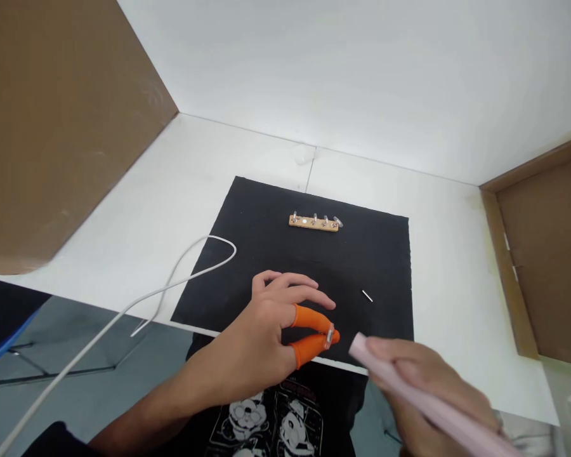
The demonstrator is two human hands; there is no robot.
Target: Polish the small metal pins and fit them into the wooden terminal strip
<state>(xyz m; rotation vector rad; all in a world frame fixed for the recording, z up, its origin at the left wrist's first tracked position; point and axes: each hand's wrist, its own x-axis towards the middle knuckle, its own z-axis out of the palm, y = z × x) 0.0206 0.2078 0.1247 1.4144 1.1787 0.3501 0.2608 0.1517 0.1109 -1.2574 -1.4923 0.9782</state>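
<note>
Orange finger cots cover the thumb and index finger of my left hand (280, 324), which pinch a small clear piece with a metallic part (329, 336) between their tips. My right hand (428, 387) grips a long pale pink stick-like tool (409, 384), its blunt end turned toward the left fingertips but apart from them. Motion blurs this hand and tool somewhat. Farther back on the black mat (266, 247) lies a narrow wooden strip (314, 223) bearing several small clear pieces with metal parts and one white dot. A short metal pin (367, 296) rests to the right.
A white cable (171, 285) loops from the lower left onto the mat's left edge. Beneath the mat is a white table (171, 171). Brown boards stand at the left (66, 127) and right (542, 254). A small whitish lump (303, 154) sits near the back wall.
</note>
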